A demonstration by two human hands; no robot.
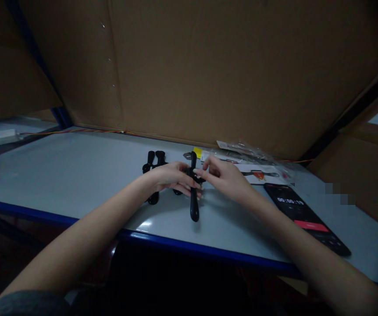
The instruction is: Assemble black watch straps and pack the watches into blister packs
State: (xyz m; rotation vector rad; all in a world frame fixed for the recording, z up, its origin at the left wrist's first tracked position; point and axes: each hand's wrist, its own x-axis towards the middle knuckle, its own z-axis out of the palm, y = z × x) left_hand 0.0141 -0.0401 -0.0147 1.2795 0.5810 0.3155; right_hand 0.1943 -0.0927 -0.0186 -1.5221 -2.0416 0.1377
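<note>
A black wristband-like strap (194, 206) lies lengthwise on the pale table (77, 175), its middle between my two hands. My left hand (172, 177) is curled around the strap's middle from the left. My right hand (223, 177) pinches the same spot from the right with thumb and fingertips. Two more black straps (152, 163) lie side by side just behind my left hand, partly hidden by it.
A black phone (305, 217) with a timer on its lit screen lies to the right. Clear plastic bags (241, 151) and printed paper (261, 171) sit behind my right hand. Cardboard walls (208, 66) enclose the table; its blue front edge (176, 243) is close.
</note>
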